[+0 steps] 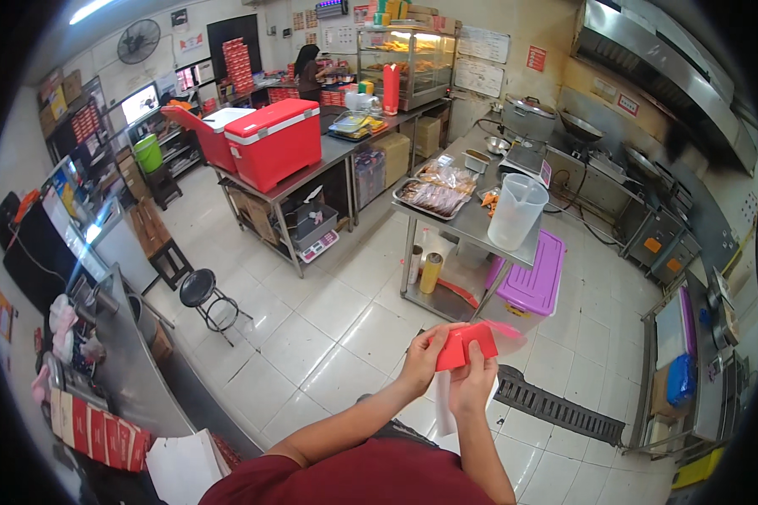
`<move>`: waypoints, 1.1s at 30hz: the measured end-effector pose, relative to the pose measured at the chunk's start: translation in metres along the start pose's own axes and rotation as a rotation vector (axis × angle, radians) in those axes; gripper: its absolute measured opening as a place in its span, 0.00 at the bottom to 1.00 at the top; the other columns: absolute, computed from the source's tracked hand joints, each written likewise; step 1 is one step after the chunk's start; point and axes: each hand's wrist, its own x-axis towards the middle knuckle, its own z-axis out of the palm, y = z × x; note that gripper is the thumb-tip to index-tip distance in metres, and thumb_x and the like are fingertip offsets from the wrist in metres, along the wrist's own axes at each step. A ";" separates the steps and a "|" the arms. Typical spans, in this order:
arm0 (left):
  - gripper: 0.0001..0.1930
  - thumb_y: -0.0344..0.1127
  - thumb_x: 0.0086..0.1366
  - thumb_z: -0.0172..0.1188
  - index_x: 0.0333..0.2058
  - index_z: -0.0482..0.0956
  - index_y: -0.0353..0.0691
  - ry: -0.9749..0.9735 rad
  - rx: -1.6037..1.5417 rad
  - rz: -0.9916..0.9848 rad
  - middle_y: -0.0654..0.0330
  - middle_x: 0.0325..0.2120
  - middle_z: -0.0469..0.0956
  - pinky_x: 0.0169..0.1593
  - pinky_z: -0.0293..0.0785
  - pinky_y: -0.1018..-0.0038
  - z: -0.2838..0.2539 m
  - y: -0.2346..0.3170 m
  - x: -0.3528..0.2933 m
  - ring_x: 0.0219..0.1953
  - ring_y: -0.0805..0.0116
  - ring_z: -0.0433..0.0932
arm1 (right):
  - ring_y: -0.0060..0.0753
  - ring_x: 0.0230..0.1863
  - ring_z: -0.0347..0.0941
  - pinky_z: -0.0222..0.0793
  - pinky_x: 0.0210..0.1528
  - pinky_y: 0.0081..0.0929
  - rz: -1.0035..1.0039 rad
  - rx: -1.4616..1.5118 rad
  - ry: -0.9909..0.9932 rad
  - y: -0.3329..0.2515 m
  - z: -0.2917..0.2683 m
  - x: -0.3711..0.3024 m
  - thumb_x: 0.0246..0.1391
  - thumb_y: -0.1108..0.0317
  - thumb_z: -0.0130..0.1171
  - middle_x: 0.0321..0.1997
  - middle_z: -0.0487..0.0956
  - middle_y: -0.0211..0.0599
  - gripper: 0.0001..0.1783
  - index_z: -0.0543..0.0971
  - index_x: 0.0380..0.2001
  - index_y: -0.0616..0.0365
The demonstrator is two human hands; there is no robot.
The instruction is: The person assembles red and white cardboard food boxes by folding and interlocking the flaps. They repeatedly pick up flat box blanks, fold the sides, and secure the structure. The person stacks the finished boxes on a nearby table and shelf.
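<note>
A small red flat piece (455,352), like folded card or paper, is held up in front of my body between both hands. My left hand (419,362) closes on its left end, fingers bent round the edge. My right hand (473,385) pinches its lower right part, with the thumb on the near face. Just past its right end a pink, partly see-through flap (505,337) sticks out; whether it belongs to the same piece I cannot tell. Below the hands hangs something white (445,406), partly hidden by my right wrist.
Ahead stands a steel table (456,225) with a large clear pitcher (516,212) and a tray of packed food (434,198). A purple storage box (537,273) sits beside it. Left are a black stool (200,289) and red cool boxes (275,145). A drain grate (560,408) crosses the floor.
</note>
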 end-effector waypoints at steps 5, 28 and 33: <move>0.21 0.43 0.79 0.49 0.55 0.78 0.31 0.227 0.072 0.001 0.54 0.51 0.81 0.57 0.76 0.72 0.005 -0.011 -0.034 0.51 0.69 0.80 | 0.31 0.57 0.76 0.72 0.60 0.31 -0.038 -0.518 -0.148 -0.004 -0.008 -0.022 0.57 0.78 0.65 0.56 0.79 0.38 0.23 0.74 0.56 0.63; 0.22 0.46 0.80 0.46 0.56 0.75 0.31 0.388 0.481 0.460 0.51 0.54 0.78 0.61 0.72 0.69 0.023 0.037 -0.057 0.56 0.66 0.76 | 0.18 0.36 0.80 0.79 0.37 0.23 -0.391 -0.769 -0.150 0.005 0.026 -0.040 0.60 0.77 0.65 0.34 0.84 0.36 0.06 0.77 0.36 0.66; 0.21 0.46 0.80 0.46 0.50 0.77 0.31 0.376 0.333 0.375 0.50 0.52 0.80 0.57 0.75 0.70 0.006 0.028 -0.047 0.53 0.67 0.78 | 0.21 0.40 0.81 0.78 0.42 0.21 -0.181 -0.614 -0.159 0.005 0.034 -0.042 0.61 0.77 0.65 0.39 0.84 0.36 0.12 0.79 0.47 0.66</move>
